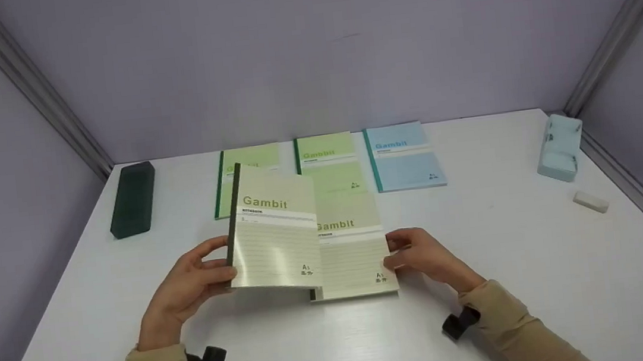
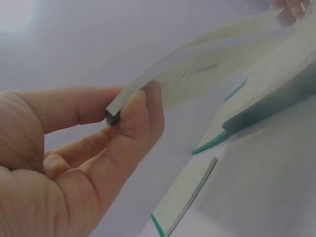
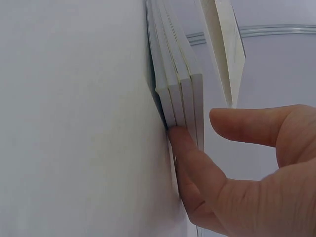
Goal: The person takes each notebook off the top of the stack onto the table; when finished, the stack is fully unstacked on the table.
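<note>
My left hand [image 1: 192, 284] pinches the dark spine of a beige notebook [image 1: 277, 239]. This notebook is raised and tilted, covering the left part of a notebook stack [image 1: 354, 261] in the head view. In the left wrist view its pages bend away from the gripping fingers [image 2: 140, 111]. My right hand [image 1: 422, 256] is at the right edge of the stack. The right wrist view shows several notebooks [image 3: 182, 98] piled there; fingers [image 3: 192, 153] touch their side while the thumb stands off the top cover.
Behind lie two green notebooks [image 1: 329, 165] [image 1: 259, 154], the left one partly hidden, and a blue notebook [image 1: 409, 165]. A dark green case [image 1: 132, 200] stands at the far left. At the right are a light blue case [image 1: 560, 148] and a white eraser [image 1: 591, 202]. Walls enclose the table.
</note>
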### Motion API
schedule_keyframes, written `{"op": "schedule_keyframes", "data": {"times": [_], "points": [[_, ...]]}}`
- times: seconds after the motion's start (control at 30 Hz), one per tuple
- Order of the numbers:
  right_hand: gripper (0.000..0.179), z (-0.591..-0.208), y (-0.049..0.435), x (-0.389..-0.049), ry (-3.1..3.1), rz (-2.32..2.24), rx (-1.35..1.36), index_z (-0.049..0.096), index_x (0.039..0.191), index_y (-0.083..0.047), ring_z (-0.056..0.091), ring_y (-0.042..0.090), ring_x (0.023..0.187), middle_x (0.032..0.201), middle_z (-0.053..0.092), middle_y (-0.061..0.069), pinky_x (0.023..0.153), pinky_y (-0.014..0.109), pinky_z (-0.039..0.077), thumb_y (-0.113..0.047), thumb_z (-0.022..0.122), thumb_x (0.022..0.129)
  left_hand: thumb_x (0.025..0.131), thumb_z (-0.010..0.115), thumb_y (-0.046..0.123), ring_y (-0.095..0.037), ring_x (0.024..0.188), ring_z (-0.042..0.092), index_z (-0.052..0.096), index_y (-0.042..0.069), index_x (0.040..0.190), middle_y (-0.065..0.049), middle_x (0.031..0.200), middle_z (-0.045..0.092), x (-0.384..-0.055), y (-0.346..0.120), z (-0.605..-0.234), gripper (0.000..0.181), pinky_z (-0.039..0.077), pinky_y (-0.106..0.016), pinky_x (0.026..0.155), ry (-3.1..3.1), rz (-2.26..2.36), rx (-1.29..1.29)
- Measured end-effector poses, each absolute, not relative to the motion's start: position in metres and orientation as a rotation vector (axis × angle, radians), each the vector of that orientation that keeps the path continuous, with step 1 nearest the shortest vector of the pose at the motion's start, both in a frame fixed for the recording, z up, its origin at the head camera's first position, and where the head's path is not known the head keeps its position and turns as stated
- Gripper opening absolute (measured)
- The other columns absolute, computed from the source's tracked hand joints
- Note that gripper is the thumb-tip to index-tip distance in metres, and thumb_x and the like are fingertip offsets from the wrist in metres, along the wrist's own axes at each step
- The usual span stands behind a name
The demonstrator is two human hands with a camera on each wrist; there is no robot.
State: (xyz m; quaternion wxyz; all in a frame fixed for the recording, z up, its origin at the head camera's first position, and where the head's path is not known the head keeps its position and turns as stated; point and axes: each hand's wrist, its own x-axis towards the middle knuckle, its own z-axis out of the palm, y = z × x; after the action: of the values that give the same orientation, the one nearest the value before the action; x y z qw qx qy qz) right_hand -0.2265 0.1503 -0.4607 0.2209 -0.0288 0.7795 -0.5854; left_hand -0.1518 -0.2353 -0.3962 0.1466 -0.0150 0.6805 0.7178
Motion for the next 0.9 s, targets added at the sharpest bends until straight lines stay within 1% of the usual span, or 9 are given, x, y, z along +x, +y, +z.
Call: {"op": "schedule_keyframes", "data": {"times": [0.27, 0.37, 0.47, 0.53, 0.6, 0.67, 0.8, 0.9], "points": [[0.053, -0.460, 0.151, -0.227, 2.171, -1.612, -0.071, 0.051, 0.128, 0.009, 0.058, 0.024, 0.090, 0.109, 0.058, 0.018, 0.077, 0.036, 0.054, 0.005, 0.067, 0.077, 0.086, 0.066, -0.003, -0.018, 0.079, 0.065, 0.029, -0.002, 0.145, -0.009, 0.095, 0.068, -0.137, -0.263, -0.391, 0.069, 0.053, -0.028, 0.068, 1.989, 2.092, -0.105], [0.053, -0.460, 0.150, -0.227, 2.180, -1.605, -0.066, 0.051, 0.127, 0.009, 0.058, 0.024, 0.091, 0.110, 0.058, 0.018, 0.078, 0.036, 0.053, 0.005, 0.068, 0.077, 0.087, 0.065, -0.003, -0.018, 0.079, 0.066, 0.030, 0.001, 0.144, -0.008, 0.095, 0.068, -0.129, -0.276, -0.393, 0.067, 0.053, -0.029, 0.068, 1.969, 2.105, -0.104], [0.053, -0.461, 0.149, -0.226, 2.179, -1.607, -0.064, 0.051, 0.127, 0.009, 0.058, 0.024, 0.092, 0.111, 0.058, 0.018, 0.078, 0.037, 0.053, 0.005, 0.068, 0.077, 0.088, 0.064, -0.003, -0.018, 0.080, 0.066, 0.041, 0.009, 0.138, -0.008, 0.095, 0.068, -0.120, -0.290, -0.398, 0.056, 0.054, -0.029, 0.068, 1.920, 2.127, -0.094], [0.053, -0.461, 0.149, -0.226, 2.183, -1.601, -0.069, 0.052, 0.127, 0.009, 0.058, 0.024, 0.093, 0.111, 0.058, 0.018, 0.079, 0.037, 0.053, 0.004, 0.068, 0.077, 0.088, 0.062, -0.004, -0.018, 0.081, 0.066, 0.049, 0.017, 0.130, -0.008, 0.096, 0.069, -0.114, -0.300, -0.401, 0.048, 0.054, -0.029, 0.069, 1.885, 2.138, -0.094], [0.054, -0.461, 0.149, -0.226, 2.184, -1.598, -0.072, 0.052, 0.128, 0.009, 0.058, 0.024, 0.093, 0.111, 0.058, 0.018, 0.079, 0.037, 0.053, 0.004, 0.068, 0.077, 0.089, 0.061, -0.005, -0.018, 0.082, 0.067, 0.055, 0.024, 0.121, -0.007, 0.097, 0.069, -0.109, -0.310, -0.405, 0.043, 0.054, -0.029, 0.069, 1.865, 2.144, -0.125], [0.054, -0.461, 0.149, -0.226, 2.188, -1.598, -0.073, 0.052, 0.127, 0.009, 0.058, 0.024, 0.093, 0.111, 0.059, 0.018, 0.078, 0.036, 0.053, 0.004, 0.068, 0.076, 0.089, 0.061, -0.005, -0.019, 0.083, 0.067, 0.057, 0.028, 0.115, -0.007, 0.099, 0.068, -0.103, -0.319, -0.408, 0.042, 0.054, -0.029, 0.069, 1.860, 2.142, -0.168], [0.054, -0.461, 0.150, -0.227, 2.192, -1.600, -0.077, 0.052, 0.127, 0.009, 0.058, 0.023, 0.091, 0.110, 0.058, 0.018, 0.078, 0.035, 0.053, 0.004, 0.068, 0.076, 0.090, 0.059, -0.004, -0.018, 0.085, 0.066, 0.059, 0.033, 0.111, -0.005, 0.102, 0.068, -0.094, -0.340, -0.414, 0.042, 0.053, -0.029, 0.070, 1.827, 2.156, -0.244], [0.053, -0.460, 0.151, -0.226, 2.180, -1.605, -0.106, 0.052, 0.127, 0.009, 0.058, 0.023, 0.091, 0.110, 0.058, 0.018, 0.078, 0.035, 0.053, 0.004, 0.067, 0.076, 0.093, 0.054, -0.005, -0.017, 0.085, 0.066, 0.061, 0.036, 0.110, -0.004, 0.102, 0.068, -0.088, -0.356, -0.421, 0.045, 0.053, -0.028, 0.070, 1.785, 2.178, -0.249]]}}
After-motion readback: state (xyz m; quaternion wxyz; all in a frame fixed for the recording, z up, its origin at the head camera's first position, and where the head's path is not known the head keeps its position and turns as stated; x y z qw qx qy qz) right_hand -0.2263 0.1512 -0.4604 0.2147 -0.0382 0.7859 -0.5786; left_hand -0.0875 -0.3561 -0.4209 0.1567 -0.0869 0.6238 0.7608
